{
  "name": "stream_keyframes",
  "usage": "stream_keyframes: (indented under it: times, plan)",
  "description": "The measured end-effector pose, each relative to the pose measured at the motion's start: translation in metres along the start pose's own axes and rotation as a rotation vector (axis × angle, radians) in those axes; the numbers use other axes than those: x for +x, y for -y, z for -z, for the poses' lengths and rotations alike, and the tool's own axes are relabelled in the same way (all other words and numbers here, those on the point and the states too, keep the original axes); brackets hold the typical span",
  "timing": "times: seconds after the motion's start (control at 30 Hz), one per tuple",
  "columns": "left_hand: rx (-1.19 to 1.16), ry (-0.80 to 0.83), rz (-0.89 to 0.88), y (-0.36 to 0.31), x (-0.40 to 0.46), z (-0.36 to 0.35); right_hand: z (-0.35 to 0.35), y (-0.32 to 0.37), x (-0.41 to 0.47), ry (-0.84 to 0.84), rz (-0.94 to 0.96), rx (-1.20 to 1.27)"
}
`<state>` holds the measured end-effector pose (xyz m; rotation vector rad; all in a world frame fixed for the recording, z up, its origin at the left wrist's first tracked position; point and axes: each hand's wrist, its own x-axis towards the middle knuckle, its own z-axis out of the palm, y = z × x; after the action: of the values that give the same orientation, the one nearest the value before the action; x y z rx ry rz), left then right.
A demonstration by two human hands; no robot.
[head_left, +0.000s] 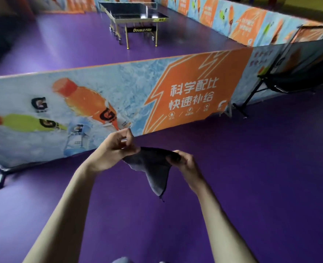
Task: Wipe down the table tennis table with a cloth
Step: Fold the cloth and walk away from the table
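Both my hands, left (pixel 117 149) and right (pixel 183 160), pinch cloth (pixel 153 168) mid-frame. Risk: slack pinch drops cloth; table (pixel 138 13) far, upper centre.

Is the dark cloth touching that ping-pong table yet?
Apart. The head view shows the cloth held between both hands above the purple floor, while the table stands far off beyond the barrier.

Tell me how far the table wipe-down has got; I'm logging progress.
No wiping shows yet. In hand: the left hand and right hand each pinch a top corner of the dark grey cloth, which hangs over the purple floor. Left: the dark table tennis table stands far off behind the printed barrier.
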<state>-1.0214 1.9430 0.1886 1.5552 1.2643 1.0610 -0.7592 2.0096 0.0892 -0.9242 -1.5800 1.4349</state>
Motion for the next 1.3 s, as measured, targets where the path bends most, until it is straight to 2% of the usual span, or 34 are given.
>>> stream_keyframes:
  times: [0.1, 0.17, 0.4, 0.6, 0.77, 0.9, 1.03, 1.3]
  plan:
    - [-0.031, -0.116, 0.011, 0.022, 0.038, 0.022, 0.004, -0.003, 0.072, -0.049, 0.105, -0.077]
    - [-0.026, -0.136, 0.018, 0.04, 0.063, 0.04, 0.003, -0.01, 0.119, -0.056, 0.154, -0.142]
    - [0.089, -0.359, 0.108, 0.112, 0.17, 0.121, -0.015, -0.047, 0.283, -0.087, 0.244, -0.272]
    - [0.528, -0.142, 0.145, 0.165, 0.283, 0.21, -0.029, -0.052, 0.417, -0.054, 0.247, -0.452]
    - [0.68, -0.253, 0.055, 0.194, 0.376, 0.267, -0.043, -0.058, 0.535, -0.069, 0.261, -0.572]
    - [0.76, -0.402, 0.051, 0.206, 0.444, 0.306, -0.049, -0.057, 0.619, -0.151, 0.298, -0.543]
    - [0.782, -0.493, 0.1, 0.219, 0.514, 0.348, -0.054, -0.058, 0.705, -0.198, 0.25, -0.434]
    - [0.751, -0.632, 0.16, 0.238, 0.644, 0.44, -0.064, -0.066, 0.887, -0.108, 0.373, -0.481]
